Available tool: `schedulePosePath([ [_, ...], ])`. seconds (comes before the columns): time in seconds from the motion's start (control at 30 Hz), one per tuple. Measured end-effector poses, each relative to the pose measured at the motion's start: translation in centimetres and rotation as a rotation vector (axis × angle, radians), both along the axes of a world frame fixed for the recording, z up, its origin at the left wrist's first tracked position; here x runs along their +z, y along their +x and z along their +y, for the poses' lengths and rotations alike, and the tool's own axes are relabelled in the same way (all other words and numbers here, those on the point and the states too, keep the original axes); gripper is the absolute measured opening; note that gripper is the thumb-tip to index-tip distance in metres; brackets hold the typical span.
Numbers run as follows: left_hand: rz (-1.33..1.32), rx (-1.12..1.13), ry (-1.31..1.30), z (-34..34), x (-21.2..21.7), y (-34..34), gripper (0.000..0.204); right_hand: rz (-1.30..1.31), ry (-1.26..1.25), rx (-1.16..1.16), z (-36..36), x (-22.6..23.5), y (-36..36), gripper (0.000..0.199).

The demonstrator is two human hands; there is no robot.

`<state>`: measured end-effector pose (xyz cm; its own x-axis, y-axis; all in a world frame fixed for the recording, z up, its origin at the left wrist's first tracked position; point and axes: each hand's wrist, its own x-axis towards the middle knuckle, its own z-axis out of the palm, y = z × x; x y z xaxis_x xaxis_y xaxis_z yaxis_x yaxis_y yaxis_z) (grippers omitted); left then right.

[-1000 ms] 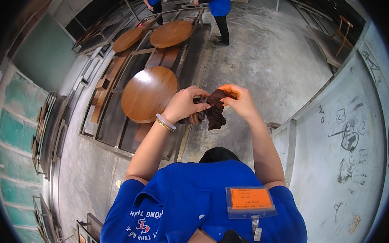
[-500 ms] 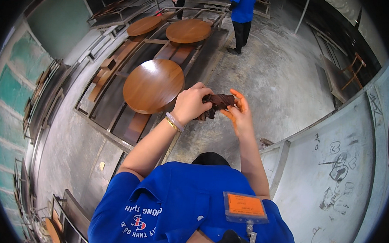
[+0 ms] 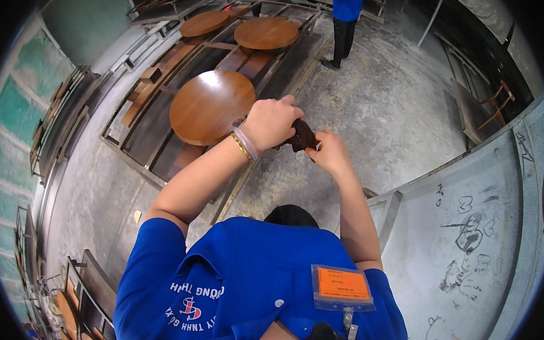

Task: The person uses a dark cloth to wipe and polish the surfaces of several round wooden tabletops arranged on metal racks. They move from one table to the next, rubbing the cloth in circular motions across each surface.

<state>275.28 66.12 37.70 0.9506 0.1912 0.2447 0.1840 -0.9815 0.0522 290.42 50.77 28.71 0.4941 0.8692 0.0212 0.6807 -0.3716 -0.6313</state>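
Note:
A dark brown crumpled cloth (image 3: 303, 136) is stretched between my two hands, held in the air in front of my chest. My left hand (image 3: 269, 125), with two bracelets at its wrist, is closed around the cloth's left part and hides some of it. On the other side, the fingers of my right hand (image 3: 332, 152) pinch the cloth's right edge; orange stain shows on the fingertips. Beyond my left forearm lies a round, glossy brown wooden tabletop (image 3: 210, 108), and my left hand overlaps its right edge in the view.
The tabletop rests on a long metal rack (image 3: 118, 138). Farther along it lie a second round top (image 3: 265, 34) and a third (image 3: 204, 23). A co-worker in blue (image 3: 346, 26) stands at the back. A marked pale panel (image 3: 459, 241) runs along my right, near a wooden chair (image 3: 500, 105).
My right hand's fingers, spread half a second ago, have closed on the cloth. My left hand has risen slightly and turned, and the cloth now hangs more steeply.

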Motion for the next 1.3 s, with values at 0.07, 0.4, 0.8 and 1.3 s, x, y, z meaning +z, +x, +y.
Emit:
schedulePosePath([
  [0.07,0.028,0.027,-0.051,0.2,-0.1,-0.4,0.027,0.199,0.048,0.001,-0.5,-0.9,0.9,0.023],
  [0.4,-0.111,0.058,-0.599,-0.6,-4.6,-2.0,0.038,1.302,0.778,-0.007,-1.7,-1.9,0.0,0.033],
  [0.8,-0.152,0.081,-0.773,-1.7,-5.6,-2.7,0.035,0.559,0.58,-0.175,-2.2,-4.7,-3.5,0.044],
  [1.3,0.084,0.065,-0.311,-2.6,-2.0,-3.1,0.028,0.315,0.163,0.135,-3.7,-2.2,-2.5,0.03],
])
